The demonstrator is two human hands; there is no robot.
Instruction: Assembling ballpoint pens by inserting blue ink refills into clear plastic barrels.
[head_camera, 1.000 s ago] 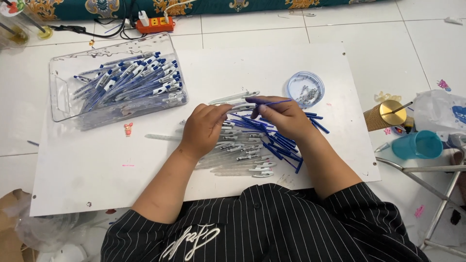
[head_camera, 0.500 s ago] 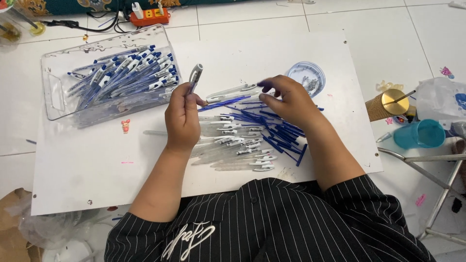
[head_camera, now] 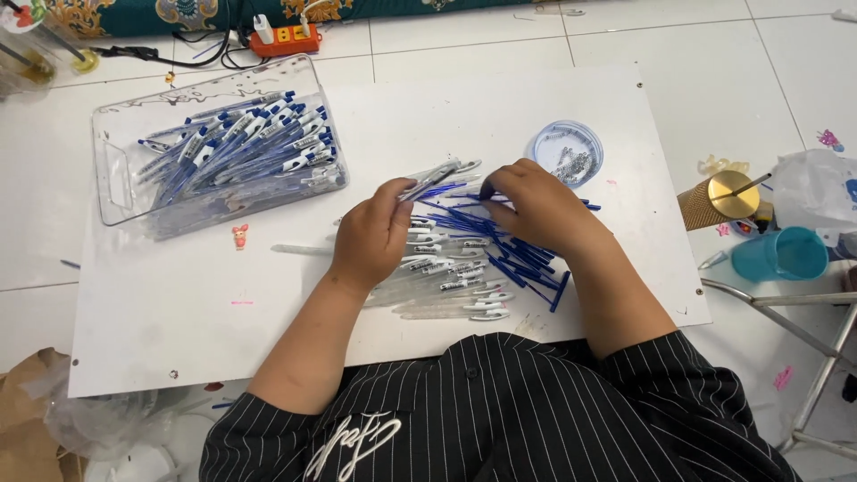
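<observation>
White tiled floor w/ a big white board [head_camera: 178,303] lying flat on it, that's the work surface. Left hand [head_camera: 375,236] is pinching a clear pen barrel [head_camera: 437,177] between thumb and fingertips, fingers curled tight around its near end, barrel angling up and to the right over the board's middle. Right hand [head_camera: 536,207] is sitting just beside it, fingers bent and narrow, tips touching the blue refills [head_camera: 527,259]; can't tell if it's actually gripping one. Refills are lying fanned out under and to the right of that hand, and a heap of clear barrels [head_camera: 451,286] w/ white clips is lying right below both hands, touching the refill pile. Small round clear dish [head_camera: 566,152] w/ tiny metal bits is sitting just beyond the right hand. Further left, a clear plastic tray [head_camera: 120,183] is holding a bunch of finished blue-and-white pens [head_camera: 245,147], tray hanging partly off the board's top left corner. Off the board on the right: a gold cylinder [head_camera: 719,201] and a teal cup [head_camera: 781,254] lying on its side. Orange power strip [head_camera: 286,37] is sitting at the top by the wall. Tiny pink figure [head_camera: 239,236] is lying near the tray.
</observation>
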